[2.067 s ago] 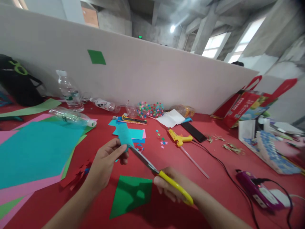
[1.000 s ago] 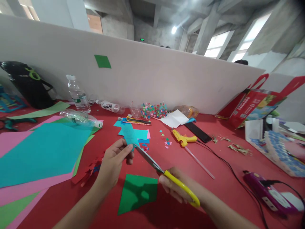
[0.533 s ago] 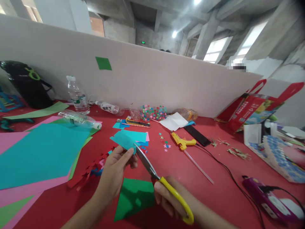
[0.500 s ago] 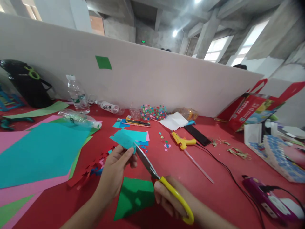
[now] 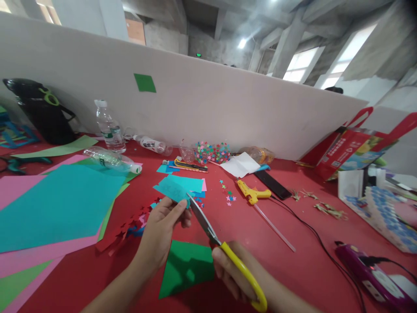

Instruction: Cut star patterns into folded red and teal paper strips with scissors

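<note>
Pinched between the thumb and fingers of my left hand [image 5: 164, 226] is a small piece of blue paper [image 5: 171, 190]. My right hand [image 5: 231, 269] grips yellow-handled scissors [image 5: 243, 271], whose blade tips meet the right edge of that paper. Below the blades, a green paper sheet [image 5: 187, 265] lies on the red table. Just left of my left hand are red paper scraps [image 5: 130, 224] with star shapes. Beyond the hands lie more blue paper pieces [image 5: 192, 184] and a yellow utility knife [image 5: 189, 165].
Large coloured sheets [image 5: 58, 208] cover the left side, with a plastic bottle [image 5: 110, 161] lying on them. A yellow glue gun [image 5: 252, 193] with its cord sits right of centre, near a black phone [image 5: 273, 184]. A purple power strip [image 5: 374, 276] is at the lower right; a white partition [image 5: 228, 108] stands behind.
The view has shifted slightly, so everything appears a little farther right. Both hands keep nearly the same pose, with the scissor tips still at the paper's edge.
</note>
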Motion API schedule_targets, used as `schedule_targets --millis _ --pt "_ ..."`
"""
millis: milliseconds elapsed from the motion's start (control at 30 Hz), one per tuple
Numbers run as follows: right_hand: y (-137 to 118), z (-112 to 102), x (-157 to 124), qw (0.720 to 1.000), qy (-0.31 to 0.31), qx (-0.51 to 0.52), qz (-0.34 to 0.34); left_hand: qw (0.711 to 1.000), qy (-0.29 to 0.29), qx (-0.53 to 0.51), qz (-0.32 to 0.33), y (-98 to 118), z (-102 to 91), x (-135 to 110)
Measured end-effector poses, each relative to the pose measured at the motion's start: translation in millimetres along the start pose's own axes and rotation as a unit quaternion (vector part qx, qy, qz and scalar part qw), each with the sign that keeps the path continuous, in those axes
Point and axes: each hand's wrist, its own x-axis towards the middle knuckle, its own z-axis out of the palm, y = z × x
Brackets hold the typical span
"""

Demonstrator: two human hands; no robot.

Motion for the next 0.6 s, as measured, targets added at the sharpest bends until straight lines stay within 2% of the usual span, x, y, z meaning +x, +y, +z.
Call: schedule_targets --millis 167,367,600 --pt "-0.2 -2.8 0.7 1.0 -0.006 -0.002 0.007 0.999 -0.022 0.027 0.005 0.1 -1.0 1.2" --pt "-6.4 -0.4 -1.7 1.0 0.01 -0.013 0.007 1.0 -0.02 0.019 0.0 1.3 -0.1 0.2" --pt "-1.5 -12.5 0.2 0.999 0.004 -0.023 0.024 0.999 -0.037 0.037 -0.002 8.1 -4.7 3.5"
